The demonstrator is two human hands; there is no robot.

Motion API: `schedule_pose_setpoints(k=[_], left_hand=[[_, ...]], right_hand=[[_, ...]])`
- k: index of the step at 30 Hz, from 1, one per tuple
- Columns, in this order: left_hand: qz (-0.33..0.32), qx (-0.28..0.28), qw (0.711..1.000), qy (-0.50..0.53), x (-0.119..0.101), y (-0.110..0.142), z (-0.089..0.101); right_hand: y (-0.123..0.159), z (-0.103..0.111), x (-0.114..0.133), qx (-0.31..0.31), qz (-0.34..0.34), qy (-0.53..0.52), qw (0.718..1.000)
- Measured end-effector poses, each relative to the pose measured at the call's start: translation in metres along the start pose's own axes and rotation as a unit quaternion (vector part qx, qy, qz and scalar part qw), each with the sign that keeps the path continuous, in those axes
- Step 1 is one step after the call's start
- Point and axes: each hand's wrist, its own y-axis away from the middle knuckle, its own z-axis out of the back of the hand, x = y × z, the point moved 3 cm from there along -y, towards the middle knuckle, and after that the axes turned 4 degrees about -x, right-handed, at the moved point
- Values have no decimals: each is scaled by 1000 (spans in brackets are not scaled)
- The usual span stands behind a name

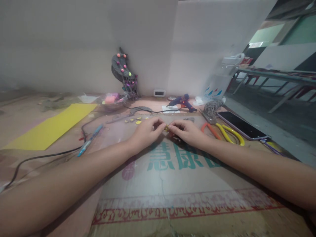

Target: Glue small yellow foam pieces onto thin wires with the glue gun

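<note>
1. Small yellow piece [166, 127]: tiny, darkish yellow, mostly covered by fingers; outline and finer detail too small to make out.
2. Position: between the fingertips of both hands, above the printed sheet [158, 184], near the middle of the view.
3. Left hand [147, 132]: fingers curled, thumb and forefinger nearly together, pinching the piece from its left side.
4. Right hand [189, 132]: likewise curled, thumb and forefinger closed at the tips on the piece's other side; remaining fingers partly hidden.
5. Nearby: yellow flower shape [138, 122] lying just beyond the left hand; glue gun [182, 100] farther back.
</note>
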Motion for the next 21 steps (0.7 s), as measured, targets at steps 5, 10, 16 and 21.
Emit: schedule_pose_setpoints(k=[5,10,16,21], left_hand=[[-7,0,1000,1,-1,0,0],[-7,-5,1000,11,0,1,0],[6,-11,1000,8,4,0,0],[19,9,1000,12,3,0,-2]], right_hand=[[0,-2,0,2,-12,-16,1000],[0,-2,-1,-20,-23,-12,999],[-2,2,-4,-54,19,23,998],[-3,4,-4,-79,26,43,996]])
